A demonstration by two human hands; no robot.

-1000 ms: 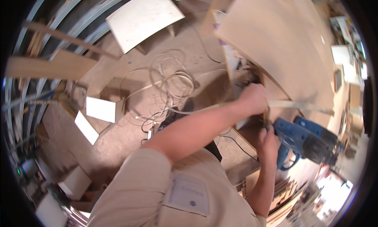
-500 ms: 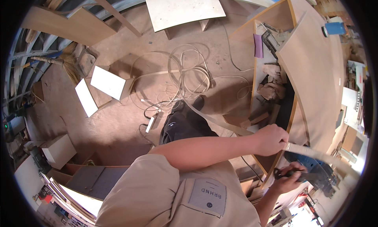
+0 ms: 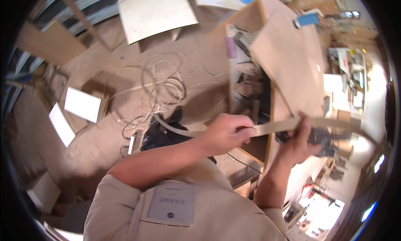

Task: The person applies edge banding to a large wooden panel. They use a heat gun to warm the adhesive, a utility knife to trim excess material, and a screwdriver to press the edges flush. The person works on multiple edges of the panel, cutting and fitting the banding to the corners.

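Observation:
My left hand [image 3: 229, 133] is closed on a long, thin beige edge-banding strip [image 3: 273, 127], pinched between thumb and fingers. The strip runs right, bending down at its far end; its other side trails to a loose coil [image 3: 172, 89] on the floor. My right hand [image 3: 297, 141], blurred, is at the strip to the right of the left hand, with a finger across it. Dark scissors [image 3: 284, 136] show at this hand, their handle on its left side and a blade-like part beyond it, mostly hidden by the fingers and smeared.
On the right stands a wooden cabinet [image 3: 267, 94] with a panel [image 3: 288, 61] on it and crumpled gloves [image 3: 247, 84] inside. A blue cylindrical tool [image 3: 308, 20] lies on the panel. White-topped boards [image 3: 82, 104] and a low white table [image 3: 156, 15] stand on the floor.
The view has swung, so the surroundings shift left. My right hand has risen from below the strip to touch it. My left hand still holds the strip.

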